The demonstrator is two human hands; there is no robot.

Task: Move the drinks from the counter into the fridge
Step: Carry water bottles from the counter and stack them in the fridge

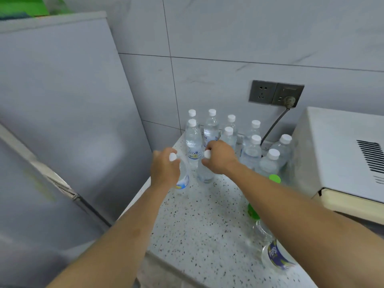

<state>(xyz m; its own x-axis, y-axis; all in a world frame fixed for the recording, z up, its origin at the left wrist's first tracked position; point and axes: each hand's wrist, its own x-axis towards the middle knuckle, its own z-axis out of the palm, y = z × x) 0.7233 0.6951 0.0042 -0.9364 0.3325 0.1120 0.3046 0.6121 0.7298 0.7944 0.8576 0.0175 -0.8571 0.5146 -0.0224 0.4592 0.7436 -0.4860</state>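
Note:
Several clear water bottles with white caps [251,150] stand at the back of the speckled counter [199,225]. My left hand [164,171] grips the neck of one water bottle [182,179] at the counter's left edge. My right hand [220,156] grips the neck of a second water bottle [204,173] just beside it. The grey fridge [62,100] stands to the left, and its door [31,204] swings out at the lower left. A green-capped bottle [274,178] and a clear Pepsi bottle [274,254] sit partly hidden under my right forearm.
A white microwave [342,159] takes up the right side of the counter, its cable plugged into a wall socket [287,95] on the tiled wall. A green item [22,7] lies on top of the fridge.

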